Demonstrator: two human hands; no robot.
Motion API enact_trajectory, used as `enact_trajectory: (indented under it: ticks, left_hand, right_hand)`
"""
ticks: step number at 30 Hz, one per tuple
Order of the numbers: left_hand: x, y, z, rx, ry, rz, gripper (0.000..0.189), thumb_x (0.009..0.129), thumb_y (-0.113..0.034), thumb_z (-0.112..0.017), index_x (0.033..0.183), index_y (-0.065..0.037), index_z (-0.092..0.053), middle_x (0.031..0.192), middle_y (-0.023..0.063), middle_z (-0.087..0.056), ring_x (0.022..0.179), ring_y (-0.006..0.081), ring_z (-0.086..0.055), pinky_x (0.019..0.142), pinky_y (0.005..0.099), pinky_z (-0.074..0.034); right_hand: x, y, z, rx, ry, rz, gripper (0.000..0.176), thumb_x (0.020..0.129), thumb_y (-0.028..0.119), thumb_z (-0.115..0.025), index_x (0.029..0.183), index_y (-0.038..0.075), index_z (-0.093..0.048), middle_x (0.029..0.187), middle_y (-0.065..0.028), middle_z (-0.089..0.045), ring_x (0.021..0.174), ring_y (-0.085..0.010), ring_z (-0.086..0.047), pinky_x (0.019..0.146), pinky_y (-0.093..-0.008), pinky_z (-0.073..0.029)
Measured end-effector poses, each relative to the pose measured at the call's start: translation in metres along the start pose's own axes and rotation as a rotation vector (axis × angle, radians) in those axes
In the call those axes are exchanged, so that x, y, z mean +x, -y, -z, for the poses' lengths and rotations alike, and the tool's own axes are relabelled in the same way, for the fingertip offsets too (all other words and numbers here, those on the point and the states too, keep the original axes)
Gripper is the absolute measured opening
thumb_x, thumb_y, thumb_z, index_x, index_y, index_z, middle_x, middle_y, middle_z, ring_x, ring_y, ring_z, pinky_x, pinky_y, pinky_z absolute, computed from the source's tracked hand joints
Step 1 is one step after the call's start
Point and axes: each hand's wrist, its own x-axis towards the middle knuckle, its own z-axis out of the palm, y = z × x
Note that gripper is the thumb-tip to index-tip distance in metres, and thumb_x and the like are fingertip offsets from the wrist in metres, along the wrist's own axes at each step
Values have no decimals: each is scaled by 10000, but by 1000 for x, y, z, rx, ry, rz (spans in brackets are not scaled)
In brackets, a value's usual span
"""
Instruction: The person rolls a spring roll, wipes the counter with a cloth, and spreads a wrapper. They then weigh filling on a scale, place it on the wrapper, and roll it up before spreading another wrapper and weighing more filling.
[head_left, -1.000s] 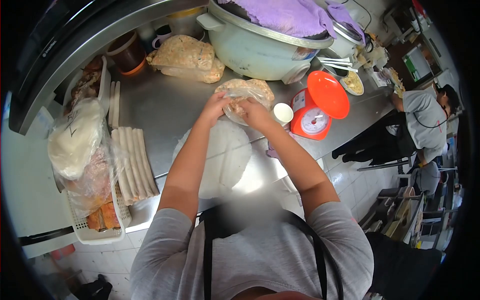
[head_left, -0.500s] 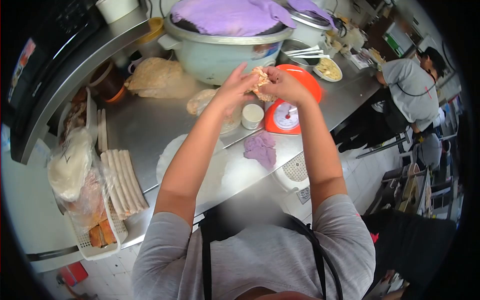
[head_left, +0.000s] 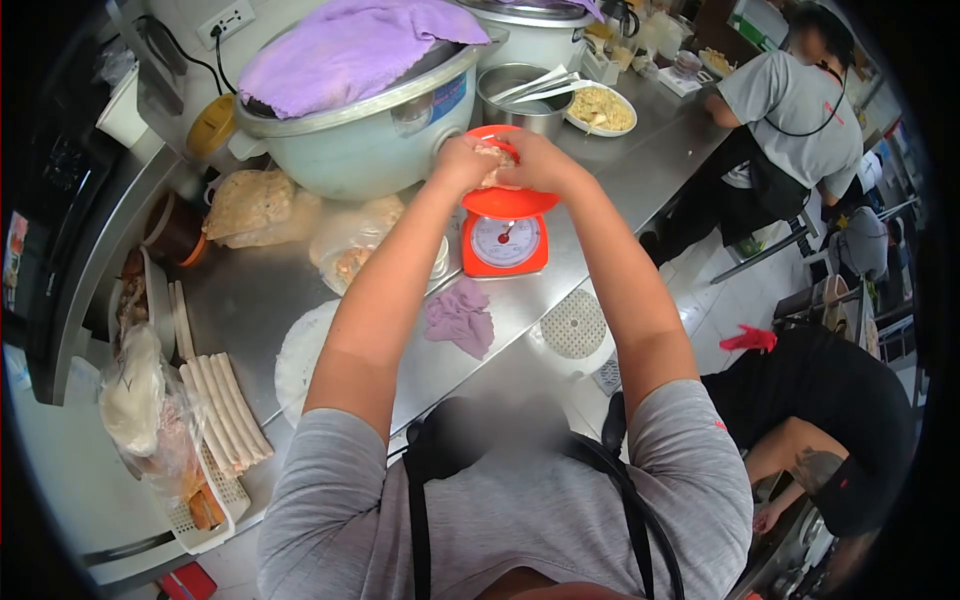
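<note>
An orange-red kitchen scale with a round dial stands on the steel counter, its orange-red pan on top. Over the pan, my left hand and my right hand close from both sides on a clump of pinkish, crumbly food that looks like minced meat. Whether the clump touches the pan is hidden. A white cup shows partly behind my left forearm. Left of that arm is a clear bag of similar food. A crumpled purple cloth lies before the scale.
A large pale green pot under a purple towel stands behind my left hand. Beyond the scale are a metal pot with white utensils and a bowl of yellowish food. Long pale rolls lie left. Two co-workers stand right.
Both hands have come over the scale's pan with the clump, which was held up left of the pan before. The view has shifted, and a co-worker at lower right now bends over.
</note>
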Motion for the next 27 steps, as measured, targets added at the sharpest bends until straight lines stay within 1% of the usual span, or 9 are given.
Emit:
enact_trajectory:
  ticks: [1, 4, 6, 13, 18, 21, 24, 26, 27]
  left_hand:
    - [0, -1, -1, -42, 29, 39, 208, 738, -65, -626, 914, 35, -578, 793, 92, -612, 667, 136, -594, 581, 253, -484]
    - [-1, -6, 4, -105, 136, 128, 148, 736, -43, -606, 865, 26, -588, 739, 79, -602, 610, 122, -575, 530, 241, -460]
    - [-1, -6, 10, -65, 234, 154, 115, 737, -27, -590, 843, 19, -591, 714, 68, -594, 578, 110, -558, 493, 231, -435]
    - [-14, -3, 5, 152, 115, 86, 91, 735, -33, -585, 813, 12, -596, 676, 47, -587, 540, 94, -536, 455, 218, -395]
    - [-23, -18, 11, 74, 97, 106, 181, 697, -4, -592, 877, 0, -590, 685, 64, -606, 512, 116, -556, 435, 226, -416]
    - [-30, -11, 35, -99, 81, 114, 222, 731, -66, -584, 941, 5, -594, 757, 67, -620, 613, 112, -582, 517, 224, -441]
    - [-44, 1, 68, -336, 224, 50, 275, 765, -43, -575, 1032, 18, -548, 894, 51, -597, 752, 100, -559, 640, 204, -432]
    - [-63, 5, 89, -240, 120, 160, 285, 798, -41, -548, 1073, 20, -506, 944, 52, -570, 851, 107, -538, 713, 225, -438]
    - [-72, 11, 96, -282, 58, 158, 279, 804, -44, -544, 1072, 21, -502, 934, 50, -566, 844, 109, -537, 710, 234, -444]
  right_hand:
    - [-2, -4, -5, -55, -46, 90, 501, 603, 263, -710, 1010, 12, -560, 994, -171, -599, 882, -300, -591, 771, -351, -468]
    - [0, -13, -21, 25, -21, 129, 460, 609, 291, -704, 961, 19, -587, 980, -172, -606, 878, -316, -584, 764, -383, -464]
    - [-3, -6, -19, 42, 0, 26, 402, 622, 274, -693, 926, 28, -602, 972, -177, -605, 875, -317, -581, 758, -388, -461]
    - [-9, 3, -27, -105, -120, -39, 280, 687, 242, -616, 887, 46, -613, 880, -173, -616, 833, -326, -582, 738, -391, -459]
    - [-6, -2, -13, -18, 52, -73, 282, 698, 240, -600, 897, 39, -608, 871, -175, -614, 823, -315, -587, 730, -386, -460]
    - [-8, 2, -8, -14, 72, -110, 290, 705, 247, -607, 902, 35, -605, 874, -170, -617, 826, -307, -590, 730, -378, -460]
    - [-7, 1, -8, -38, 59, -96, 325, 692, 272, -638, 904, 27, -604, 884, -159, -622, 826, -297, -593, 734, -372, -459]
    - [-12, 3, -7, -20, 57, -89, 370, 669, 296, -668, 911, 22, -606, 900, -153, -623, 834, -287, -594, 743, -365, -459]
    - [-14, 7, -2, 3, 61, -90, 400, 653, 310, -683, 918, 20, -608, 910, -150, -623, 841, -281, -593, 750, -361, -459]
